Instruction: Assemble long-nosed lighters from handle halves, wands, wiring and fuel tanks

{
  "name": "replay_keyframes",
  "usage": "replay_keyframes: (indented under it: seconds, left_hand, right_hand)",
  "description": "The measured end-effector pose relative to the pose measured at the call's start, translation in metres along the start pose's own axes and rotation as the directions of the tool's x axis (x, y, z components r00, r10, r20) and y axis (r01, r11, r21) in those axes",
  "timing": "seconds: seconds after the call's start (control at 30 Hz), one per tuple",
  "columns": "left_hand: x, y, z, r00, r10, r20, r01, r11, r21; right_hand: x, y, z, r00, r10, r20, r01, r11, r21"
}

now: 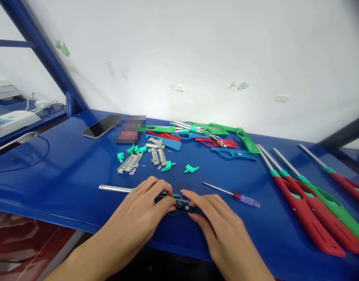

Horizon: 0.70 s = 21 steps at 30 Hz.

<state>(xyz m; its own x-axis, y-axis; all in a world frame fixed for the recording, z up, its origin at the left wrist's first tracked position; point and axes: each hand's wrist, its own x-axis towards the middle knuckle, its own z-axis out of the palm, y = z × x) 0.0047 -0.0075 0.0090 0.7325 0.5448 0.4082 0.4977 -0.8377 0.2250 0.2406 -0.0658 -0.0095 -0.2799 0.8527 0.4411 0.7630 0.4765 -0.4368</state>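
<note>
A long-nosed gas lighter with an opened blue handle (pixel 179 206) lies near the front edge of the table, its metal tube (pixel 116 188) pointing left. Over the middle of the handle is my left hand (pixel 141 210), thumb and fingers pinched at a small dark part and thin wire inside. My right hand (pixel 223 222) grips the handle's right end between thumb and fingers. Fingers partly hide the inner parts. Beyond my hands lie teal triggers (pixel 191 168) and clear fuel tanks (pixel 162 157). A screwdriver (pixel 246 199) with a clear purple-red handle rests right of the lighter.
Whole red and green lighters (pixel 308 210) lie at the right. Loose handle shells (pixel 235 153) and metal tubes are heaped at the back by the white wall (pixel 197 47). A phone (pixel 100 127) sits back left on the blue table (pixel 59 164), near a blue frame post (pixel 47 50).
</note>
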Motion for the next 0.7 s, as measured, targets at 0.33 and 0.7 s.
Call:
replay_keyframes:
  seconds: [0.33,0.7]
  left_hand:
    - [0.004,0.0,0.003,0.995,-0.064,-0.08,0.059,0.996,-0.066]
    - [0.007,0.002,0.003,0.991,0.033,-0.133,-0.031,0.999,0.015]
  right_hand:
    - [0.0,-0.001,-0.001,0.999,0.033,0.02,-0.034,0.999,0.033]
    - [0.012,-0.009,0.005,0.984,0.082,-0.158,-0.081,0.997,0.013]
